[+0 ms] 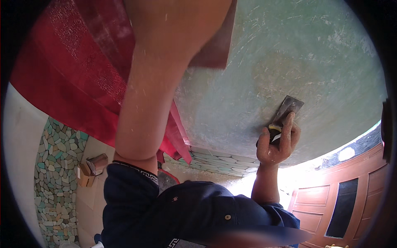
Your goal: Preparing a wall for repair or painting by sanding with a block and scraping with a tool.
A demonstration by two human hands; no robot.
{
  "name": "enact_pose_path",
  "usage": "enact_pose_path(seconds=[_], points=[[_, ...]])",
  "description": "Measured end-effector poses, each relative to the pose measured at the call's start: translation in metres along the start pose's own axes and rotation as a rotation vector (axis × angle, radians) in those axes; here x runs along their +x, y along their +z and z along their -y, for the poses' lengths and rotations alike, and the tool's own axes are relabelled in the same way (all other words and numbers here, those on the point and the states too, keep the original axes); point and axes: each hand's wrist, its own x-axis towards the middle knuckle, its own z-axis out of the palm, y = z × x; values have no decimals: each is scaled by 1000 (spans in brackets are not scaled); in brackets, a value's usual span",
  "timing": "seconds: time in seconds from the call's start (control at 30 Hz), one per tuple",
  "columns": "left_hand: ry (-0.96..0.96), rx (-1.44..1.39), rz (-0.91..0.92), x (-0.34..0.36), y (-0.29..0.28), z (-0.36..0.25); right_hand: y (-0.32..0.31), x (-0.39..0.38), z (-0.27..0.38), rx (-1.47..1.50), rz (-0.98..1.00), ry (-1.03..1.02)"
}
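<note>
scraper (288,108) probably in right hand (276,144)

The right hand (276,144) grips a putty knife (286,112), its blade flat against the pale green plastered wall (306,53). Left of the knife, a raised forearm (153,91) crosses red cloth (70,74); below it runs pebble mosaic (58,182).

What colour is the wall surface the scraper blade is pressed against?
Pale green, mottled and scratched; the wall shows in the head view, behind the scraper.

Scraper blade (289,106) on green plaster surface (297,53)
</note>
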Motion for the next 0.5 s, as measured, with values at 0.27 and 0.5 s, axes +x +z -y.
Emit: enact_pose_path(seconds=[0.27,0.5], points=[[-195,-82,338,-166,-55,-6,-5,-3,-5,-15,36,-23],[-383,-120,469,-278,-85,-19,-4,-5,-3,-38,46,-29]])
